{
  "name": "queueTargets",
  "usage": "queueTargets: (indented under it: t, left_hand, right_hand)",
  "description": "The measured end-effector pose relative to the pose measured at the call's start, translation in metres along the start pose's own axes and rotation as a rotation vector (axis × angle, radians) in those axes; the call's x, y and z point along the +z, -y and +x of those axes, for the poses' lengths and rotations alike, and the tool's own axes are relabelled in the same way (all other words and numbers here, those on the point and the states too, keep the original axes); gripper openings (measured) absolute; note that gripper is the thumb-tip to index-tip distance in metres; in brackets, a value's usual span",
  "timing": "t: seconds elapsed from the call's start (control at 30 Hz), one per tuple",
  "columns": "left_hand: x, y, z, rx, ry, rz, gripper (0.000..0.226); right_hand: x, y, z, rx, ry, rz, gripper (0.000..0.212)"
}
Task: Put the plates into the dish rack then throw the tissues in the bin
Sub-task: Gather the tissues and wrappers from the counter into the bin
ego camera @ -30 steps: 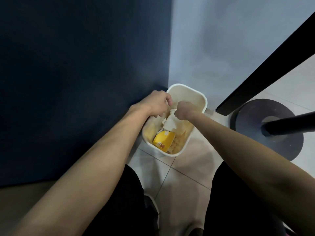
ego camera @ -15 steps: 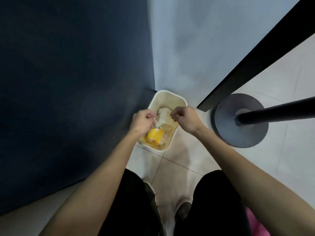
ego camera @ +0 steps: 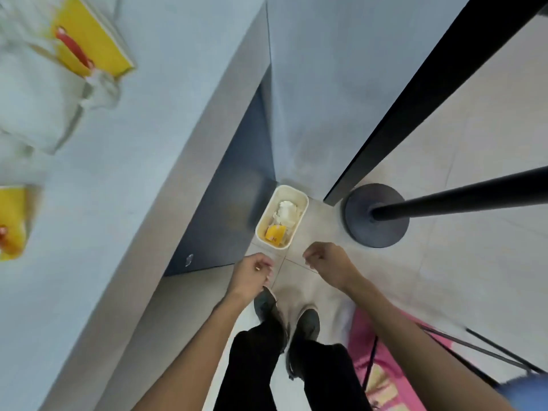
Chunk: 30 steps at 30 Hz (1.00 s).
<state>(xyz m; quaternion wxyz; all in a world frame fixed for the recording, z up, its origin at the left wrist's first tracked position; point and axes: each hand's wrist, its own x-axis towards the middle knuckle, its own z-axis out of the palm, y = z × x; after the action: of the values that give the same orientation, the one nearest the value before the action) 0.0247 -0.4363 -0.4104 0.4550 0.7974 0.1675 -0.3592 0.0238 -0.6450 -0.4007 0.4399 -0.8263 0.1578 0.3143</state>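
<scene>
A small cream bin (ego camera: 300, 193) stands on the floor in the corner between the dark counter base and the wall. White crumpled tissues (ego camera: 286, 212) lie inside it beside a yellow packet (ego camera: 275, 232). My left hand (ego camera: 252, 272) hangs below and left of the bin, fingers curled, holding nothing that I can see. My right hand (ego camera: 326, 262) hovers below and right of the bin, also curled and without anything in it. Both hands are well clear of the bin. No plates or dish rack show.
A pale countertop (ego camera: 124, 173) runs along the left, with yellow objects (ego camera: 89, 37) and a white cloth on it. A black round stand base (ego camera: 376, 216) with a pole sits right of the bin. A pink item (ego camera: 382, 366) lies on the floor at lower right.
Both hands have pulled up and back out of the bin, leaving the tissues inside. The view has risen, so the countertop now shows on the left.
</scene>
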Motion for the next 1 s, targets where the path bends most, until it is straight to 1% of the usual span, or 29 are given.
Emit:
queueTargets:
  t: [0.13, 0.27, 0.47, 0.53, 0.63, 0.73, 0.87, 1.0]
  left_hand:
    - [-0.023, -0.038, -0.080, 0.048, -0.010, -0.017, 0.030]
    - [-0.044, -0.065, -0.147, 0.134, -0.059, -0.003, 0.027]
    - [-0.076, -0.068, -0.230, 0.223, -0.196, -0.019, 0.029]
    - [-0.089, -0.058, -0.255, 0.261, -0.274, -0.037, 0.027]
    - [-0.111, -0.037, -0.292, 0.334, -0.456, 0.017, 0.019]
    - [-0.131, -0.010, -0.328, 0.375, -0.612, 0.063, 0.025]
    - [-0.162, 0.035, -0.380, 0.335, -0.763, 0.169, 0.037]
    - [-0.203, 0.083, -0.432, 0.303, -0.892, 0.088, 0.035]
  right_hand:
    - [-0.027, 0.051, -0.069, -0.127, 0.058, -0.149, 0.015]
    - [-0.039, 0.093, -0.119, -0.230, 0.104, -0.265, 0.014]
    - [-0.023, 0.137, -0.167, -0.464, 0.168, -0.406, 0.015]
    - [-0.014, 0.154, -0.178, -0.546, 0.189, -0.433, 0.016]
    - [0.003, 0.187, -0.197, -0.702, 0.216, -0.479, 0.014]
    - [0.029, 0.220, -0.216, -0.860, 0.255, -0.533, 0.016]
    - [0.080, 0.265, -0.244, -1.029, 0.393, -0.591, 0.023]
    - [0.147, 0.312, -0.271, -1.115, 0.443, -0.600, 0.027]
